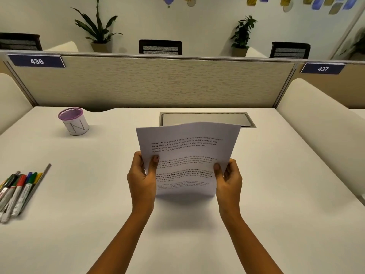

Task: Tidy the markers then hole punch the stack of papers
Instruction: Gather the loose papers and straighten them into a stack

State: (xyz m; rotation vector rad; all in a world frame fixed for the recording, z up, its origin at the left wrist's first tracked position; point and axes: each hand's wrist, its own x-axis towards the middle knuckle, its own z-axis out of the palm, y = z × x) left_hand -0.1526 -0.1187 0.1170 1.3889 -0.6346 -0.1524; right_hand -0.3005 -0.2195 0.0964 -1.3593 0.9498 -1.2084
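the head view shows the left hand (141, 177) and right hand (229, 179) each grasping a side edge of the stack of papers (187, 155), held upright above the white desk (98, 214). the markers (16, 191) lie bunched at the desk's left edge, well apart from the purple-rimmed cup (74, 121).

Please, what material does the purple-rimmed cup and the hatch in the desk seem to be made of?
The cup: probably metal mesh, judging by its fine purple grid at the rim, wrapped in a white matte sleeve, perhaps paper. The hatch: likely brushed metal, grey with a dull sheen, though painted plastic is possible.
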